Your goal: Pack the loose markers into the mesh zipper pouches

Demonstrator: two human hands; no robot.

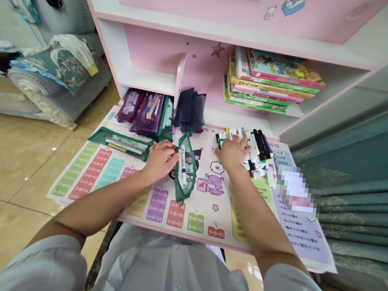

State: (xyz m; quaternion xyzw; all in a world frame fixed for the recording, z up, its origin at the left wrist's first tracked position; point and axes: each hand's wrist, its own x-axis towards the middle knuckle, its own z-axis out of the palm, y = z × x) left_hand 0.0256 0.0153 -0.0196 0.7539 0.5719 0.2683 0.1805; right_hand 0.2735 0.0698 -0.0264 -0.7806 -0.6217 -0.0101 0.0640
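Observation:
My left hand (160, 159) lies flat on the desk with its fingers out, between two green mesh pencil pouches. Its fingertips are at the edge of the nearer green mesh pouch (186, 171), which has a white marker with a purple band in it. By its wrist side, the other green mesh pouch (126, 145) lies lengthwise with several pens inside. My right hand (235, 150) reaches over a pile of markers (261, 147), fingers apart and touching the near ones. Most markers are white-bodied, and some are black. Whether a marker sits under the right fingers is hidden.
Filled purple mesh pouches (148, 113) and empty-looking dark pouches (190, 109) stand at the back of the desk. Stacked books (270, 81) fill the shelf above. A blurred phone-like object (297, 190) lies right. A curtain (370, 188) hangs beside the desk (206, 218).

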